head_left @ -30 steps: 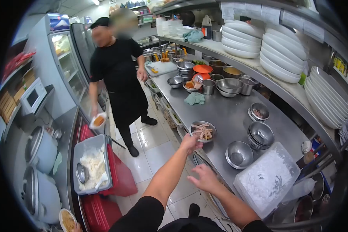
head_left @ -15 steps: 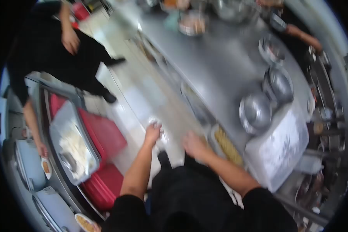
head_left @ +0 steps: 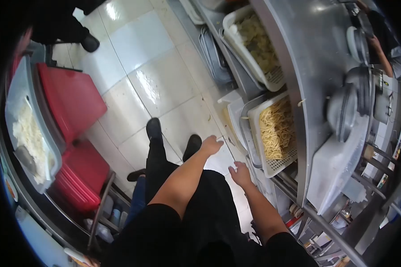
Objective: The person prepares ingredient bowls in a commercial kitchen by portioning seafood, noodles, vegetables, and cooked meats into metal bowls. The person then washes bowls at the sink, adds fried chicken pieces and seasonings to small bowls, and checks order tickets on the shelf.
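Note:
My left hand (head_left: 211, 145) reaches forward above the tiled floor, fingers loosely apart and holding nothing visible. Lower and to the right, my right hand (head_left: 241, 174) has its fingers partly spread, also without anything in it. Nearest to both is a perforated plastic basket (head_left: 255, 129) of yellow noodles (head_left: 275, 131) on a shelf under the steel table. Neither hand appears to touch it. Above it in the view, a second basket (head_left: 231, 33) holds pale, flat pieces (head_left: 256, 44) whose kind I cannot make out.
A steel table (head_left: 300, 66) runs along the right, bearing metal bowls (head_left: 343, 111) and a white plastic box (head_left: 327, 169). Red bins (head_left: 71, 100) stand left, beside a tub (head_left: 53, 153) of white food. A person's shoe (head_left: 90, 43) is upper left; another person's arm (head_left: 383, 58) is upper right.
My view has tilted down and turned toward the shelf under the table, bringing the noodle basket fully into sight. Both hands have shifted right in the view, the left one reaching further across.

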The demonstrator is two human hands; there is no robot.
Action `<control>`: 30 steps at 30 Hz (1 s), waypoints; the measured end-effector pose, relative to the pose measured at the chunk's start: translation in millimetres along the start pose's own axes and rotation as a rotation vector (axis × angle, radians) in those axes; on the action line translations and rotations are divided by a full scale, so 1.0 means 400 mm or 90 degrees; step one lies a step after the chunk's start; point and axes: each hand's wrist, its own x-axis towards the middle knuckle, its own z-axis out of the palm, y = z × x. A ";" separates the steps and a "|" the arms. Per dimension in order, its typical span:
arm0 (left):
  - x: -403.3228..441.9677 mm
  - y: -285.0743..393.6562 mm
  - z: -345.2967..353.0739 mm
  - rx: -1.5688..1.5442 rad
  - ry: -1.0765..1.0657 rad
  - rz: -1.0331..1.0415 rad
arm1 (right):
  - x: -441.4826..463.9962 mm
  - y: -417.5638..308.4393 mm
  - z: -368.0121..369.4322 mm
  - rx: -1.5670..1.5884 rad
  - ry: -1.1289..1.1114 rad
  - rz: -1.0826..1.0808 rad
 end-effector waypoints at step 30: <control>0.347 -0.211 0.134 0.123 0.199 0.086 | 0.477 0.181 0.370 0.707 0.029 0.562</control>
